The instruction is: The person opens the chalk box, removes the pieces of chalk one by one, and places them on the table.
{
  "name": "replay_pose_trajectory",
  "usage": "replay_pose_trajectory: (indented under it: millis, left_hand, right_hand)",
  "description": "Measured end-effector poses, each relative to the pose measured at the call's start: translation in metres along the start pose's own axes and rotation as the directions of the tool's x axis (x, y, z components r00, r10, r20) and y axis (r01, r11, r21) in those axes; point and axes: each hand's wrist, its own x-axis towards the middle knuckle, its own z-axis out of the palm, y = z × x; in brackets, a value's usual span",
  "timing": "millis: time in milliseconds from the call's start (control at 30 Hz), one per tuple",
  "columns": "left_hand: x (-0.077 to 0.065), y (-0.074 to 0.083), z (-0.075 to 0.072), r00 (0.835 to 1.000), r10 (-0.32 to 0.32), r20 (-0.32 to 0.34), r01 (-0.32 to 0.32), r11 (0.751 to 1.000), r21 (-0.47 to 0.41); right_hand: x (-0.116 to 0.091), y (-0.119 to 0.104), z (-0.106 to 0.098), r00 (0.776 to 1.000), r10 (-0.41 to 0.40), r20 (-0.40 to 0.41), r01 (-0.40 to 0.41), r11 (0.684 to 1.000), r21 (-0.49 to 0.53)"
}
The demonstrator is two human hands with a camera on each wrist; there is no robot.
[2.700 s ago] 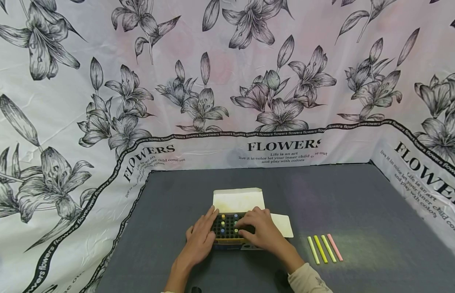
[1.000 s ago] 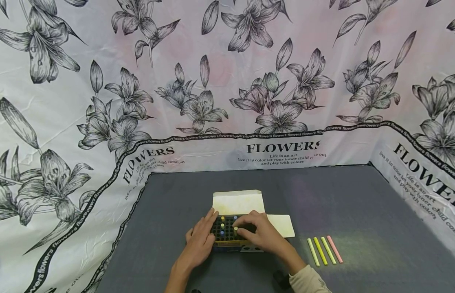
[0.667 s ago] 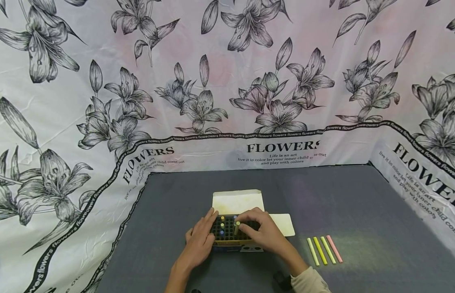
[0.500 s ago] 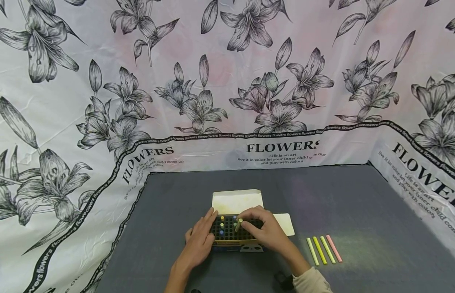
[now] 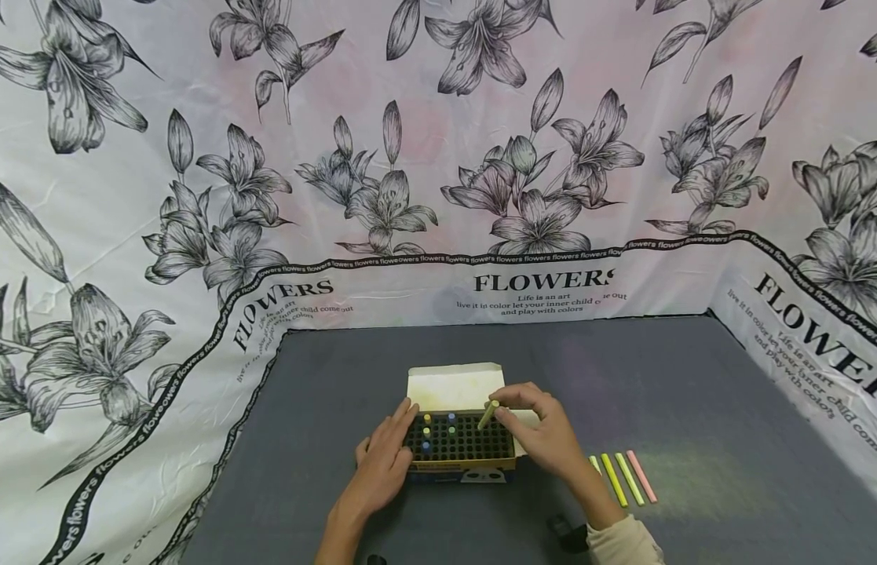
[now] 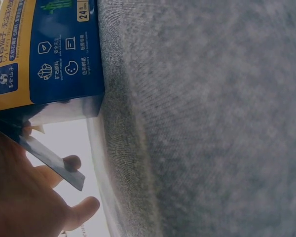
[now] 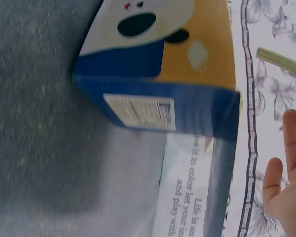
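Observation:
My right hand (image 5: 544, 435) pinches a yellow chalk stick (image 5: 488, 414), tilted above the back right part of the chalk box (image 5: 452, 464). The same chalk (image 7: 281, 63) shows at the right edge of the right wrist view. The box stands open, with a black grid of holes; several chalk ends stick up at its left, among them a blue one (image 5: 426, 446) and a green one (image 5: 451, 430). My left hand (image 5: 385, 451) rests along the box's left side with fingers extended. In the left wrist view, a side flap (image 6: 49, 160) crosses that hand (image 6: 29, 197).
To the right of the box, several chalks lie in a row on the dark grey tabletop (image 5: 339, 377), including a yellow stick (image 5: 614, 479) and a pink stick (image 5: 643, 477). The box's pale lid (image 5: 452, 387) lies folded back. A flower-printed cloth (image 5: 381, 290) borders the table.
My right hand has drawn the yellow chalk out of its hole in the grid and carried it up and to the right. My left hand has stayed at the box.

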Motion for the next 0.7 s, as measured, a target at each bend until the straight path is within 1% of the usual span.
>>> replay_pose_trajectory:
  millis: [100, 200, 300, 367, 500, 700]
  left_hand:
    - [0.000, 0.001, 0.000, 1.000, 0.001, -0.001, -0.001, 1.000, 0.004]
    - [0.000, 0.001, 0.000, 1.000, 0.001, -0.002, -0.001, 1.000, 0.007]
    - [-0.001, 0.001, 0.000, 1.000, -0.003, -0.001, 0.003, 1.000, 0.008]
    - [-0.001, 0.001, 0.000, 1.000, -0.005, -0.002, 0.005, 1.000, 0.006]
    - [-0.001, 0.002, 0.000, 1.000, -0.004, -0.008, 0.004, 1.000, 0.010]
    - [-0.001, 0.002, 0.000, 1.000, 0.001, -0.009, -0.001, 1.000, 0.005]
  right_hand:
    - [-0.002, 0.000, -0.008, 0.998, -0.042, -0.046, 0.042, 0.999, 0.006]
    - [-0.005, -0.001, -0.017, 0.994, -0.067, -0.087, 0.072, 0.996, 0.057]
    - [-0.007, 0.001, -0.025, 0.988, -0.069, -0.138, 0.085, 0.990, 0.110]
    - [-0.008, 0.002, -0.031, 0.983, -0.070, -0.171, 0.092, 0.988, 0.124]
    - [-0.012, 0.007, -0.042, 0.976, -0.074, -0.204, 0.097, 0.989, 0.109]
    - [-0.022, 0.019, -0.060, 0.969, -0.101, -0.226, 0.112, 0.993, 0.037]
